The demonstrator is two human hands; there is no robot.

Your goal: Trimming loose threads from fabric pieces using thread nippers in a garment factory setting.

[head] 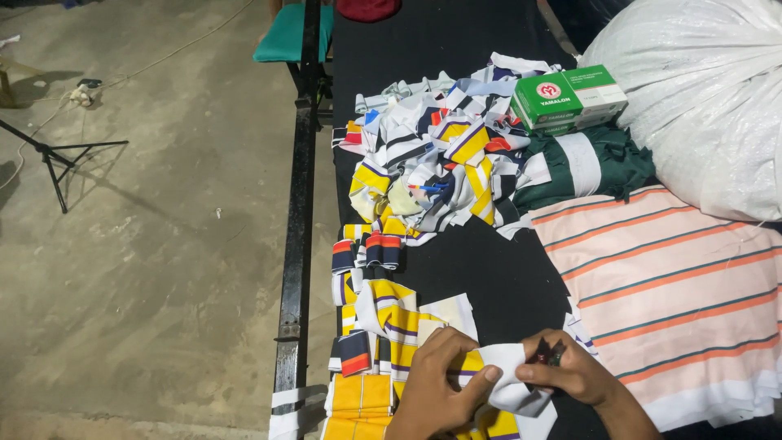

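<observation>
Small dark tool point(546, 353) barely shows in the closed right hand point(570, 371); left hand point(436, 383) pinches a white fabric piece point(509, 379).

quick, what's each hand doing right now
left hand: closed on the white fabric piece
right hand: closed on a small dark tool

scrap pile point(440, 163) left of box point(568, 98), sack point(709, 90) behind fabric stack point(676, 285)

Both the left hand point(432, 391) and the right hand point(570, 371) are bare, without gloves, rings or visible sleeves on the forearms.
</observation>
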